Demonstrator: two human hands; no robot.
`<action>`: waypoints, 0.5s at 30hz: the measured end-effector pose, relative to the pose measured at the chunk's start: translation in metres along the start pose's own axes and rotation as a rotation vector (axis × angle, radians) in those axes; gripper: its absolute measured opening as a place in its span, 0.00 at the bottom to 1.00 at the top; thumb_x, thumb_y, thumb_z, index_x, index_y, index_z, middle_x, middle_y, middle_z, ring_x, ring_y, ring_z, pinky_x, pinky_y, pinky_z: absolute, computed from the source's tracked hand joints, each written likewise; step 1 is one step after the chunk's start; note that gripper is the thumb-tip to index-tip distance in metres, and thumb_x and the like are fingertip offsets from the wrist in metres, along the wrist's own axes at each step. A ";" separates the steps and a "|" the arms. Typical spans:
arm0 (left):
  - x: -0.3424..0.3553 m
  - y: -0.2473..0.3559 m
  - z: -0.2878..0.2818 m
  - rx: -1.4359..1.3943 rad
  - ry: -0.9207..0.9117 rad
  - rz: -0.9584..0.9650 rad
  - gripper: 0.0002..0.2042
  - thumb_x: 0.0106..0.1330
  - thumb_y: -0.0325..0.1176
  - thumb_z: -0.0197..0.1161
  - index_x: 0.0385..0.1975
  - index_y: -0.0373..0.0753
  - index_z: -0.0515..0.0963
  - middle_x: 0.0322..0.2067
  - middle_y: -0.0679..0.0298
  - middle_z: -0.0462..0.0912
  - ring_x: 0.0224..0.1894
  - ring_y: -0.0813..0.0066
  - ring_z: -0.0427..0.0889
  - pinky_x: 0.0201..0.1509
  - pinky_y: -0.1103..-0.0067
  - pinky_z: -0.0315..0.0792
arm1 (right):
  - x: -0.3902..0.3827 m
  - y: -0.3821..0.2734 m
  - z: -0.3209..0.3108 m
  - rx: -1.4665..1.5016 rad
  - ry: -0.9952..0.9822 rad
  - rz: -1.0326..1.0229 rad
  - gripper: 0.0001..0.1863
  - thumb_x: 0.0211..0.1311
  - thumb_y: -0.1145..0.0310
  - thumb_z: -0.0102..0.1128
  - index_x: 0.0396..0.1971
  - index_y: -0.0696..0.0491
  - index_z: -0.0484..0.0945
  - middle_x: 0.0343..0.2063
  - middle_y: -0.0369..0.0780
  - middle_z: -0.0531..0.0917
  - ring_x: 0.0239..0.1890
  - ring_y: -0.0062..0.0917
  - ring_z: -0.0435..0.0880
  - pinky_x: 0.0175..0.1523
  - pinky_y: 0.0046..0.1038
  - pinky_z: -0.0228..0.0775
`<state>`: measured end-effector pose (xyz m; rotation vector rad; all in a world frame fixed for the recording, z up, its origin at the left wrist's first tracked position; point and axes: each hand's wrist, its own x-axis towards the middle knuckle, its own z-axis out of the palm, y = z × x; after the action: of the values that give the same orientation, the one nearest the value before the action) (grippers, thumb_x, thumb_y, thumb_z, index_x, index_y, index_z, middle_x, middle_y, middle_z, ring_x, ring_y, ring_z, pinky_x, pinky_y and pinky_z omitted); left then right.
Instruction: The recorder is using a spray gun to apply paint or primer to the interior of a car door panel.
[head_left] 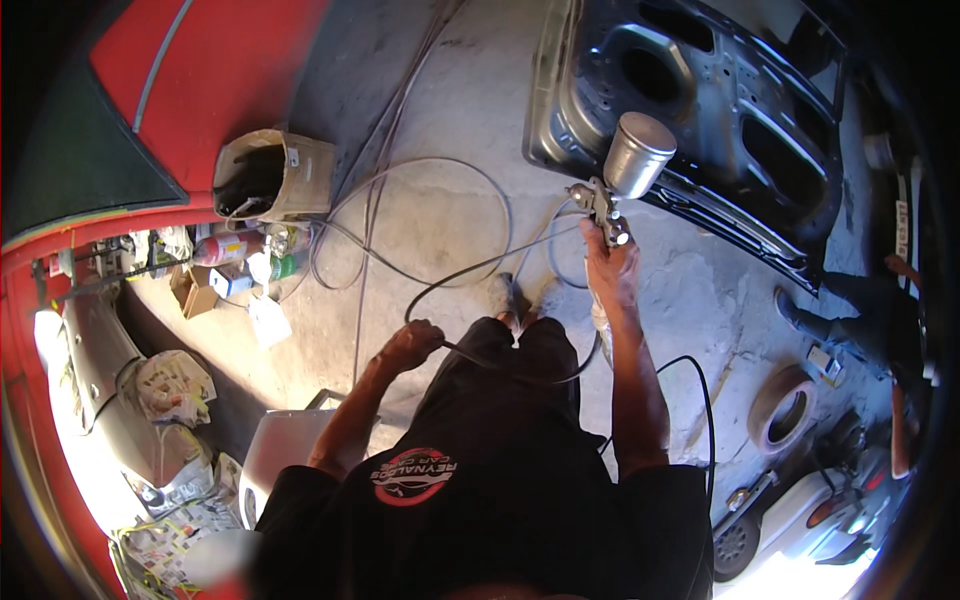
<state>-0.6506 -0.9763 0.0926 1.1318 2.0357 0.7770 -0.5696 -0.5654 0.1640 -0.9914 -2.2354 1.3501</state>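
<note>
My right hand (612, 262) grips a metal spray gun (603, 205) with a silver cup (640, 150) on top, held near the lower edge of a bare metal car door (727, 125). My left hand (408, 348) is closed on a dark hose (458, 275), which sags in a loop across my legs. Thin hoses (370, 205) lie in loose coils on the concrete floor beyond my feet.
A red vehicle (190, 70), cardboard box (300, 180), cans and bottles (225, 250) are at left. A silver body panel (105, 360) with newspaper masking lies lower left. At right, another person (870, 325) stands near a tire (760, 430) and a white car (770, 545).
</note>
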 end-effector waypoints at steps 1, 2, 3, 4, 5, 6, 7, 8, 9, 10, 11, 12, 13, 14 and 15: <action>-0.005 -0.002 -0.007 0.030 0.012 -0.020 0.03 0.66 0.28 0.66 0.33 0.37 0.81 0.28 0.54 0.81 0.35 0.53 0.81 0.40 0.62 0.75 | -0.002 -0.012 0.000 0.022 -0.018 0.062 0.14 0.68 0.62 0.67 0.41 0.60 0.80 0.25 0.51 0.82 0.27 0.49 0.80 0.34 0.42 0.72; -0.005 -0.003 -0.013 0.039 0.019 -0.011 0.03 0.66 0.28 0.66 0.33 0.37 0.81 0.28 0.54 0.81 0.35 0.53 0.81 0.40 0.62 0.75 | -0.002 -0.015 -0.004 0.027 -0.009 0.051 0.14 0.68 0.62 0.67 0.41 0.60 0.80 0.25 0.51 0.82 0.27 0.49 0.80 0.34 0.42 0.72; -0.005 -0.003 -0.018 0.062 0.067 -0.045 0.03 0.66 0.28 0.66 0.33 0.37 0.82 0.28 0.54 0.82 0.36 0.53 0.82 0.40 0.63 0.76 | 0.000 -0.019 -0.007 0.025 0.001 0.045 0.14 0.68 0.62 0.67 0.41 0.60 0.80 0.25 0.51 0.82 0.27 0.49 0.80 0.34 0.42 0.72; -0.006 -0.004 -0.025 0.084 0.111 -0.076 0.03 0.66 0.28 0.67 0.34 0.37 0.82 0.29 0.54 0.82 0.36 0.53 0.82 0.40 0.63 0.76 | -0.001 -0.024 -0.010 0.021 0.015 0.042 0.15 0.68 0.63 0.67 0.41 0.60 0.80 0.25 0.51 0.82 0.27 0.50 0.80 0.34 0.43 0.72; -0.007 -0.007 -0.032 0.077 0.171 -0.017 0.04 0.66 0.29 0.67 0.35 0.36 0.83 0.31 0.54 0.84 0.37 0.52 0.83 0.41 0.63 0.77 | -0.002 -0.022 -0.011 0.012 0.032 0.045 0.14 0.68 0.62 0.67 0.41 0.60 0.80 0.25 0.52 0.82 0.27 0.50 0.80 0.34 0.43 0.72; -0.008 -0.012 -0.042 0.085 0.177 -0.003 0.04 0.66 0.29 0.67 0.35 0.36 0.83 0.31 0.54 0.84 0.37 0.52 0.83 0.41 0.63 0.77 | -0.004 -0.023 -0.010 0.016 0.045 0.034 0.14 0.68 0.62 0.67 0.41 0.60 0.80 0.25 0.52 0.82 0.27 0.50 0.80 0.34 0.43 0.72; -0.009 -0.017 -0.050 0.077 0.225 -0.078 0.04 0.66 0.29 0.67 0.36 0.36 0.84 0.32 0.54 0.84 0.37 0.52 0.84 0.40 0.63 0.78 | -0.005 -0.028 -0.012 0.001 0.105 0.033 0.15 0.68 0.62 0.67 0.40 0.60 0.80 0.25 0.52 0.81 0.27 0.51 0.80 0.35 0.42 0.73; -0.006 -0.022 -0.063 0.068 0.266 -0.147 0.05 0.66 0.29 0.67 0.37 0.36 0.84 0.33 0.53 0.85 0.37 0.52 0.84 0.40 0.63 0.78 | -0.005 -0.030 -0.010 -0.013 0.172 0.037 0.15 0.68 0.62 0.68 0.40 0.60 0.80 0.25 0.52 0.81 0.27 0.52 0.80 0.35 0.42 0.73; -0.004 -0.027 -0.076 0.081 0.256 -0.210 0.05 0.66 0.29 0.68 0.38 0.37 0.84 0.33 0.54 0.85 0.36 0.52 0.84 0.39 0.64 0.78 | -0.004 -0.022 -0.004 -0.001 0.266 -0.032 0.16 0.68 0.60 0.68 0.38 0.60 0.80 0.24 0.51 0.81 0.25 0.45 0.80 0.34 0.41 0.72; -0.003 -0.032 -0.090 0.085 0.253 -0.190 0.05 0.66 0.29 0.68 0.38 0.37 0.84 0.33 0.54 0.85 0.36 0.52 0.84 0.39 0.64 0.78 | -0.001 -0.026 -0.003 -0.003 0.287 -0.034 0.16 0.68 0.60 0.68 0.38 0.60 0.80 0.24 0.51 0.81 0.25 0.45 0.80 0.34 0.41 0.72; -0.002 -0.038 -0.104 0.109 0.272 -0.244 0.05 0.66 0.29 0.68 0.38 0.38 0.85 0.33 0.53 0.85 0.37 0.52 0.85 0.40 0.64 0.78 | 0.001 -0.031 -0.001 0.055 0.311 0.036 0.17 0.69 0.59 0.68 0.38 0.60 0.80 0.24 0.49 0.81 0.24 0.40 0.79 0.34 0.41 0.72; 0.001 -0.046 -0.119 0.133 0.289 -0.296 0.05 0.66 0.29 0.68 0.38 0.38 0.85 0.33 0.53 0.85 0.37 0.51 0.85 0.40 0.64 0.78 | 0.003 -0.036 0.003 0.114 0.337 0.106 0.19 0.69 0.57 0.68 0.37 0.61 0.80 0.23 0.48 0.81 0.24 0.35 0.78 0.33 0.40 0.71; 0.007 -0.055 -0.134 0.135 0.279 -0.267 0.05 0.66 0.29 0.68 0.38 0.38 0.85 0.33 0.53 0.85 0.37 0.51 0.85 0.40 0.64 0.78 | 0.007 -0.042 0.006 0.135 0.389 0.100 0.20 0.70 0.55 0.68 0.36 0.60 0.80 0.22 0.41 0.79 0.24 0.24 0.74 0.31 0.37 0.68; 0.012 -0.066 -0.150 0.125 0.294 -0.255 0.05 0.66 0.29 0.68 0.38 0.39 0.85 0.33 0.53 0.85 0.37 0.52 0.85 0.39 0.64 0.78 | 0.013 -0.044 0.012 0.131 0.418 0.098 0.20 0.70 0.55 0.68 0.36 0.60 0.80 0.22 0.41 0.79 0.24 0.24 0.74 0.31 0.37 0.68; 0.019 -0.078 -0.165 0.115 0.308 -0.242 0.05 0.67 0.30 0.68 0.39 0.39 0.86 0.33 0.53 0.85 0.37 0.52 0.85 0.39 0.64 0.78 | 0.019 -0.040 0.016 0.170 0.472 0.168 0.18 0.71 0.57 0.67 0.36 0.59 0.81 0.22 0.37 0.78 0.24 0.21 0.73 0.29 0.33 0.67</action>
<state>-0.8247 -1.0236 0.1265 0.8422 2.4463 0.7552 -0.6077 -0.5741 0.1898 -1.2994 -1.6946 1.1935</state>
